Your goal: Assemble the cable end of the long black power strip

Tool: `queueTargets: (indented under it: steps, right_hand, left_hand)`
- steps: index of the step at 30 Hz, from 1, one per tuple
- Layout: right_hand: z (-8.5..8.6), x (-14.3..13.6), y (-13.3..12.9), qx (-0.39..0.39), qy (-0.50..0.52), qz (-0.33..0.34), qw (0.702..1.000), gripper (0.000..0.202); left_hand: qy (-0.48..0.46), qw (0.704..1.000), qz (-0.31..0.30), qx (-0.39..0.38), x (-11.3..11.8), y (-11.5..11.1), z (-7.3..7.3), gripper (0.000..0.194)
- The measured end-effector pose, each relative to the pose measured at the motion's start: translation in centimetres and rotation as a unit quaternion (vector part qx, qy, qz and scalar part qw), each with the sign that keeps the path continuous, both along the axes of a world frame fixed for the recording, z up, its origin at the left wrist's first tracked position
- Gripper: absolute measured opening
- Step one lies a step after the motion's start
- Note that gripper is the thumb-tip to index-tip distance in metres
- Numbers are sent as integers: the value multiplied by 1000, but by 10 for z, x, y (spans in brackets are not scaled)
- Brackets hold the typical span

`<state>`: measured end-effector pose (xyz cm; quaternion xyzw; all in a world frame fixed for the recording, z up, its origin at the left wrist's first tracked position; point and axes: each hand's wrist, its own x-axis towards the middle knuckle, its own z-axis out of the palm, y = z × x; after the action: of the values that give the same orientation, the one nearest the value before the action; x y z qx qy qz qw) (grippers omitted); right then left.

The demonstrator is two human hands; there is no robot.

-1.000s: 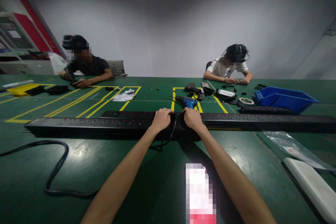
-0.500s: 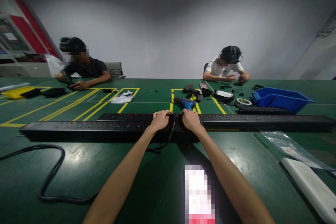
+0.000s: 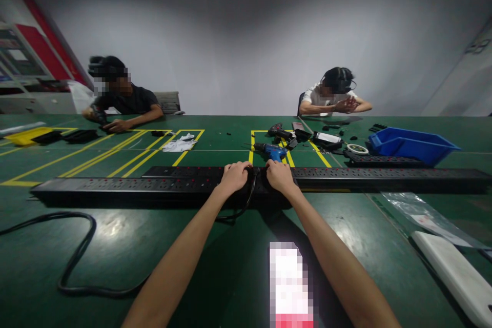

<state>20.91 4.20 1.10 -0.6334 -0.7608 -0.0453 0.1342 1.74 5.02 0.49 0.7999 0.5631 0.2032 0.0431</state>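
A long black power strip (image 3: pixel 126 190) with rows of sockets and small red marks lies crosswise before me. My left hand (image 3: pixel 235 176) is closed over its right-hand part, fingertips curled at the far side. Close beside it, my right hand (image 3: pixel 279 176) is also closed, its fingers bent over the black strip near that end. Between the two hands a thin black cable (image 3: pixel 252 196) bends down and runs left in front of the strip. The undersides of my fingers are hidden, as is whatever small part they may press. Just beyond my right hand lies a blue cordless drill (image 3: pixel 273 152).
Another power strip (image 3: pixel 384 178) extends right. Behind it stand a blue bin (image 3: pixel 415 147), a tape roll (image 3: pixel 357 149) and dark parts. A thick cable (image 3: pixel 77 253) loops at left; a plastic bag (image 3: pixel 426 218) and white case (image 3: pixel 453 271) lie right. Two people sit opposite.
Both my hands stay in the same place on the strip. The person opposite at right has raised their hands and brought them together.
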Motion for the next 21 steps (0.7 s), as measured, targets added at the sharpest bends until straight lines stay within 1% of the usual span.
queueTargets:
  steps: [2,5,12,17,21]
  right_hand:
    - [0,0,0,-2,-2,2,1000,32]
    - [-1,1,1,4,0,4,1000,31]
    - [-3,2,3,10,3,3,1000,29]
    - [-3,1,2,2,6,0,1000,31]
    - [-4,1,4,13,11,4,1000,30]
  left_hand:
    - [26,1000,-8,1,-1,0,2,36]
    - [57,998,-38,-1,-6,2,5,35]
    - [72,992,-98,23,-17,11,3,33]
    - [67,993,-97,27,-19,12,1,34]
    - [67,993,-94,27,-17,11,1,34]
